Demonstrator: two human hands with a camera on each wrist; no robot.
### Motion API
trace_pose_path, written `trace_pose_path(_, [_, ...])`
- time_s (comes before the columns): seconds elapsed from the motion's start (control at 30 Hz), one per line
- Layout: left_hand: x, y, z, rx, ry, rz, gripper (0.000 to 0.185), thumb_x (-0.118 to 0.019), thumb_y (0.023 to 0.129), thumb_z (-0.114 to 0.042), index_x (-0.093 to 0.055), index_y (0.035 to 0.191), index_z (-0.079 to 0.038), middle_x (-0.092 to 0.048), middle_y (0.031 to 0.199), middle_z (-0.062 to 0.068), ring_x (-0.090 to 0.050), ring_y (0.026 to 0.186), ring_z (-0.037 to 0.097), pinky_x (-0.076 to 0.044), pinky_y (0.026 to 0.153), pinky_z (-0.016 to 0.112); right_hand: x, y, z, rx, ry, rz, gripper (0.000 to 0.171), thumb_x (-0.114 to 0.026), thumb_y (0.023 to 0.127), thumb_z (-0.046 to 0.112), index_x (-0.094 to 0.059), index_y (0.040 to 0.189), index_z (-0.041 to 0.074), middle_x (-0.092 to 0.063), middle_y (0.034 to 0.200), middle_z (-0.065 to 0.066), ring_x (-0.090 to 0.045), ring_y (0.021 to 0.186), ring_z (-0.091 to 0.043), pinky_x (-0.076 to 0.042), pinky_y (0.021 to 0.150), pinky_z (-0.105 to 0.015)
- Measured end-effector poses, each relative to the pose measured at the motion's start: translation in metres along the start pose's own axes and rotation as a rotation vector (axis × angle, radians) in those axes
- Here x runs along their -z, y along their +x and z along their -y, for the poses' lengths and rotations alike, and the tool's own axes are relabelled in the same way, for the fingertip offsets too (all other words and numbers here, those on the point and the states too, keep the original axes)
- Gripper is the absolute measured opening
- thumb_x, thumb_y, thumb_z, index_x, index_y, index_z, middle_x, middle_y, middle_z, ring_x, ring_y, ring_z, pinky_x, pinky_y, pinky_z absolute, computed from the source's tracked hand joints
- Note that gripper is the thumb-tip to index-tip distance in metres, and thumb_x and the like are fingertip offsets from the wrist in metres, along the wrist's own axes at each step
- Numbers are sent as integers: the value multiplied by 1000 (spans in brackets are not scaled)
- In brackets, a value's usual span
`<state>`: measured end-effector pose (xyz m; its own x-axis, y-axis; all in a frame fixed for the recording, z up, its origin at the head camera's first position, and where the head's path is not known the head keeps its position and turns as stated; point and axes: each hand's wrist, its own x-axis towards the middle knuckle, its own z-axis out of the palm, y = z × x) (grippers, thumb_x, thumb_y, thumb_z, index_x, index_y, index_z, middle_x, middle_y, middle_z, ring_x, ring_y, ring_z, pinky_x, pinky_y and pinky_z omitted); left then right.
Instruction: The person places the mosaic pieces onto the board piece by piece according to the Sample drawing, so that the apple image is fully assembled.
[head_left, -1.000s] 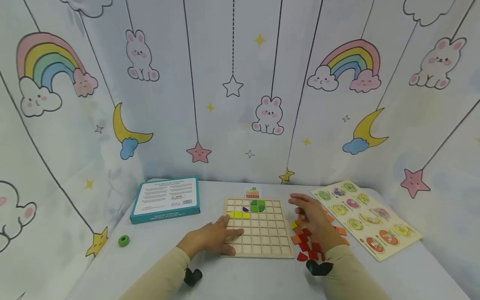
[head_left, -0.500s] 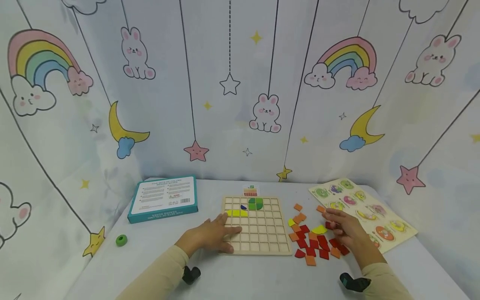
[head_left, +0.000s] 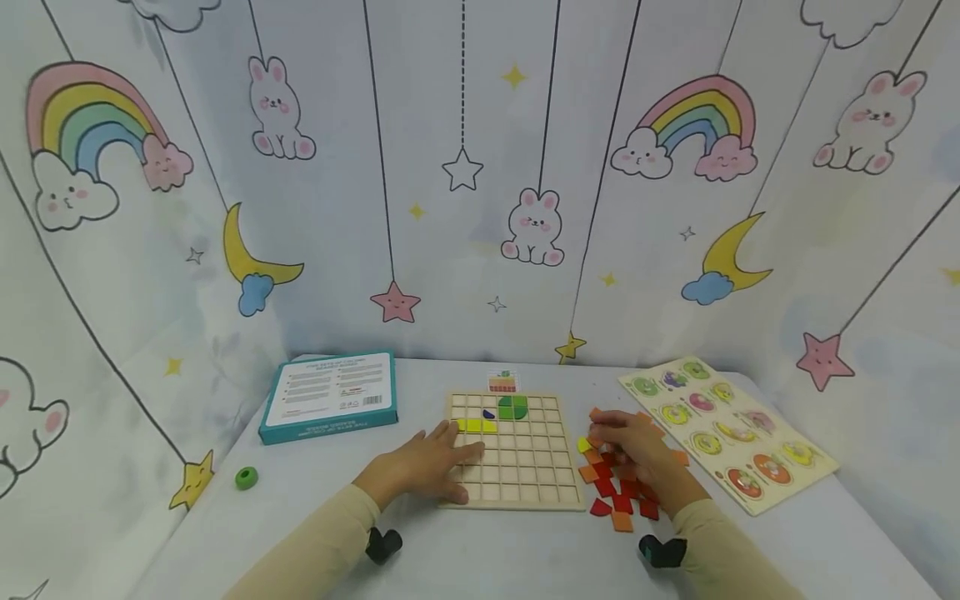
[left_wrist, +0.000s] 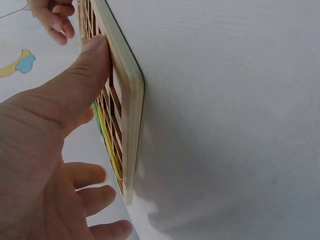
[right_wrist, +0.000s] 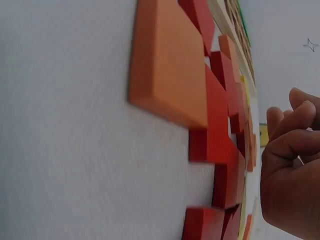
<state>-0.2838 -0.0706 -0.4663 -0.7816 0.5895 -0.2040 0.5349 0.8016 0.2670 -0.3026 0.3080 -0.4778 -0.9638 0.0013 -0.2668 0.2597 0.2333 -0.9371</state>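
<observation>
In the head view a square wooden grid board lies on the white table. Green pieces, a dark blue piece and a row of yellow tiles sit near its top. My left hand rests over the board's left side with fingers spread; its thumb lies on the board's edge. Over loose red and orange tiles hovers my right hand. Its fingers are curled, and whether they pinch a tile is hidden.
A small picture card lies behind the board. At the back left is a teal-edged box, with a green bead nearer. A fruit puzzle board lies right of the tiles. A patterned curtain hangs behind.
My right hand moved right off the tiles, uncovering a yellow piece, then came back left over them and covered it again. My left hand has stayed on the board.
</observation>
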Motion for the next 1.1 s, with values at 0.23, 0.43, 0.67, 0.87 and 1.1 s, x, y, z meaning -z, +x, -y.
trace_pose_path(0.23, [-4, 4, 2, 12, -14, -12, 79, -72, 87, -59, -41, 156, -38, -20, 168, 19, -18, 155, 39, -28, 118, 64, -23, 9, 2, 138, -449, -36, 38, -72, 88, 6, -68, 125, 2, -67, 121, -13, -58, 104, -26, -55, 93, -42])
trace_pose_path(0.43, [-2, 1, 0, 36, -9, -13, 75, -70, 89, -58, -43, 156, -36, -24, 166, 22, -18, 155, 40, -27, 118, 65, -26, 10, 4, 146, -601, -43, 34, -72, 87, 6, -72, 121, 7, -68, 114, -9, -59, 101, -25, -53, 95, -48])
trace_pose_path(0.67, [0, -3, -1, 33, -17, -10, 73, -70, 89, -58, -45, 154, -35, -26, 166, 21, -19, 155, 41, -28, 117, 66, -31, 9, 4, 147, -628, -32, 44, -76, 84, 6, -70, 128, 8, -69, 117, -7, -62, 103, -22, -54, 95, -47])
trace_pose_path(0.87, [-3, -1, 1, 38, -18, -7, 72, -70, 90, -57, -46, 154, -34, -25, 166, 21, -19, 155, 40, -27, 118, 65, -37, 8, 7, 153, -615, -18, 48, -75, 78, 0, -70, 125, 6, -68, 110, -8, -61, 96, -23, -54, 87, -45])
trace_pose_path(1.1, [-7, 1, 3, 29, -14, -6, 71, -68, 91, -58, -45, 154, -35, -25, 166, 21, -19, 155, 40, -28, 118, 65, -36, 7, 5, 104, -396, -44, 42, -70, 87, 4, -67, 129, 8, -63, 101, -11, -58, 80, -22, -52, 68, -32])
